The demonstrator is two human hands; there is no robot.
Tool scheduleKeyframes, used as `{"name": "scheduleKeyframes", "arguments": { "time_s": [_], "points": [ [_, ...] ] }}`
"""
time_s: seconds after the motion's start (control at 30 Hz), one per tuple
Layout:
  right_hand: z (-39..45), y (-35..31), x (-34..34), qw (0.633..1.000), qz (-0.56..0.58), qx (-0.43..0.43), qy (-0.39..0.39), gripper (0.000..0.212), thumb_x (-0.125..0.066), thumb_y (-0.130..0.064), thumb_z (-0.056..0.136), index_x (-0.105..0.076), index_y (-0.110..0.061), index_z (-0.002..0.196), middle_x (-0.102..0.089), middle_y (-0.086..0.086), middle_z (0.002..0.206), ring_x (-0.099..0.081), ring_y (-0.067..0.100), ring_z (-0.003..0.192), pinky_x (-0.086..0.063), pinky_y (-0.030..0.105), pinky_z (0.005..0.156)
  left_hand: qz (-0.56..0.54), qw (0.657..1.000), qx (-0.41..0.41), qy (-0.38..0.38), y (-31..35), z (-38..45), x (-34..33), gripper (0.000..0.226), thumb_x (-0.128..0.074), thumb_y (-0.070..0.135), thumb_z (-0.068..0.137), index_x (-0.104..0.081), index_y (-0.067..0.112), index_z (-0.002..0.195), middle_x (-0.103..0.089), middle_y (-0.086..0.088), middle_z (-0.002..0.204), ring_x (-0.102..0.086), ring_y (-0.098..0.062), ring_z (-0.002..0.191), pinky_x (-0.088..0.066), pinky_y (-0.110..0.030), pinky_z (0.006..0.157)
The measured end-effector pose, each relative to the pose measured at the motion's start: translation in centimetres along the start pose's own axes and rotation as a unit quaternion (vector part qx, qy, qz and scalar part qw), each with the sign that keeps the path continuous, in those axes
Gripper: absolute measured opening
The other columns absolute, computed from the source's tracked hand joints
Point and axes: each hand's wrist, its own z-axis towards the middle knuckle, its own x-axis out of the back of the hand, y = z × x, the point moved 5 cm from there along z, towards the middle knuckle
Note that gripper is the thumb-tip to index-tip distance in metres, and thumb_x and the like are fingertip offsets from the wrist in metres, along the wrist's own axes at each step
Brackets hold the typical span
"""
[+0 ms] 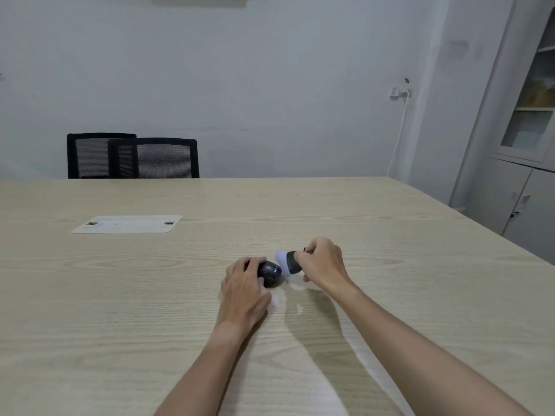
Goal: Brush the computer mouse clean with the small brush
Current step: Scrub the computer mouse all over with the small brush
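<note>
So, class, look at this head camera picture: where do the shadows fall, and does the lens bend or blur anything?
Head view: soft shadows of the forearms fall on the table below the right hand; a pale sheen lies near the mouse; the brush bristles look slightly smeared; the wide lens tilts the cabinet at the right edge.

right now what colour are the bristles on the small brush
White, with a faint lilac tint; the bristles show best in the head view, beside the dark mouse.
</note>
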Motion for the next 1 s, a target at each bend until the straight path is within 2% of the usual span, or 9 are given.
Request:
{"name": "scheduleKeyframes", "arguments": {
  "time_s": [0.1, 0.17, 0.23, 0.37, 0.5, 0.57, 0.63, 0.8, 1.0],
  "points": [
    [-0.2, 0.1, -0.8, 0.994, 0.083, -0.043, -0.051, 0.015, -0.060, -0.006, 0.075, -0.054, -0.007, 0.061, -0.062, 0.013, 0.059, -0.063, 0.022, 0.047, -0.048, 0.032, 0.056, 0.002, 1.000, 0.001, 0.000, 0.2, 0.0, 0.0, 0.043, -0.047, 0.012, 0.084, -0.050, 0.028, 0.124, -0.045, 0.005, 0.130, -0.035, -0.018, 0.124, -0.030, -0.032, 0.098],
    [-0.2, 0.3, -1.3, 0.994, 0.069, -0.044, -0.067, 0.016, -0.059, -0.006, 0.075, -0.054, -0.007, 0.060, -0.064, 0.018, 0.059, -0.064, 0.026, 0.050, -0.047, 0.033, 0.057, 0.007, 1.000, 0.003, 0.002, 0.1, 0.0, 0.1, 0.044, -0.047, 0.012, 0.084, -0.050, 0.027, 0.125, -0.046, 0.004, 0.130, -0.036, -0.018, 0.123, -0.030, -0.032, 0.097],
    [-0.1, 0.5, -1.1, 0.999, 0.023, -0.024, -0.017, 0.011, -0.056, -0.005, 0.074, -0.052, -0.008, 0.065, -0.059, 0.016, 0.060, -0.062, 0.031, 0.054, -0.043, 0.032, 0.055, 0.012, 1.000, 0.007, 0.007, 0.0, 0.0, 0.1, 0.046, -0.048, 0.013, 0.084, -0.050, 0.028, 0.128, -0.045, 0.004, 0.130, -0.035, -0.017, 0.123, -0.030, -0.033, 0.099],
    [-0.1, 0.1, -0.7, 0.999, -0.013, 0.025, 0.041, 0.015, -0.058, -0.007, 0.079, -0.048, -0.009, 0.067, -0.050, 0.003, 0.067, -0.049, 0.021, 0.061, -0.039, 0.032, 0.054, 0.016, 1.000, 0.009, 0.016, 0.0, -0.1, 0.1, 0.044, -0.048, 0.018, 0.084, -0.050, 0.029, 0.126, -0.043, 0.002, 0.124, -0.033, -0.017, 0.119, -0.029, -0.033, 0.098],
    [-0.7, -0.6, -1.5, 0.999, 0.029, 0.027, -0.002, 0.015, -0.061, -0.008, 0.077, -0.059, 0.007, 0.074, -0.057, 0.009, 0.060, -0.058, 0.018, 0.049, -0.043, 0.026, 0.051, 0.001, 1.000, 0.013, 0.009, -0.1, 0.1, 0.0, 0.031, -0.049, 0.017, 0.077, -0.050, 0.027, 0.106, -0.047, 0.003, 0.115, -0.041, -0.021, 0.113, -0.036, -0.036, 0.092],
    [-0.8, -0.7, -1.9, 0.999, 0.020, 0.035, -0.019, 0.015, -0.061, -0.009, 0.078, -0.059, 0.004, 0.073, -0.058, 0.009, 0.062, -0.063, 0.025, 0.052, -0.044, 0.028, 0.053, -0.012, 1.000, 0.006, 0.002, 0.0, 0.1, 0.0, 0.023, -0.049, 0.015, 0.075, -0.046, 0.026, 0.094, -0.052, 0.007, 0.105, -0.047, -0.021, 0.105, -0.038, -0.037, 0.089],
    [-0.6, -0.5, -1.7, 0.999, 0.006, 0.036, -0.001, 0.016, -0.061, -0.011, 0.080, -0.053, -0.007, 0.067, -0.055, 0.005, 0.065, -0.066, 0.035, 0.064, -0.043, 0.030, 0.054, -0.015, 1.000, 0.001, -0.003, 0.0, 0.0, 0.0, 0.030, -0.048, 0.013, 0.075, -0.048, 0.029, 0.101, -0.053, 0.011, 0.107, -0.047, -0.017, 0.106, -0.036, -0.035, 0.092],
    [-0.6, -0.5, -0.6, 0.997, -0.014, 0.059, 0.057, 0.022, -0.061, -0.014, 0.079, -0.044, -0.010, 0.065, -0.046, 0.001, 0.064, -0.042, 0.019, 0.059, -0.034, 0.032, 0.053, -0.008, 1.000, 0.018, 0.006, -0.2, 0.0, -0.1, 0.039, -0.049, 0.016, 0.081, -0.048, 0.030, 0.117, -0.048, 0.004, 0.119, -0.043, -0.015, 0.114, -0.031, -0.032, 0.098],
    [-1.0, -1.2, -2.3, 0.997, 0.019, 0.075, 0.000, 0.023, -0.064, -0.012, 0.079, -0.049, -0.011, 0.062, -0.052, 0.002, 0.059, -0.069, 0.041, 0.071, -0.047, 0.035, 0.056, -0.004, 0.999, 0.034, 0.009, -0.2, 0.0, 0.0, 0.022, -0.052, 0.021, 0.081, -0.045, 0.024, 0.101, -0.042, 0.001, 0.104, -0.045, -0.023, 0.099, -0.036, -0.034, 0.086]
  ]
}}
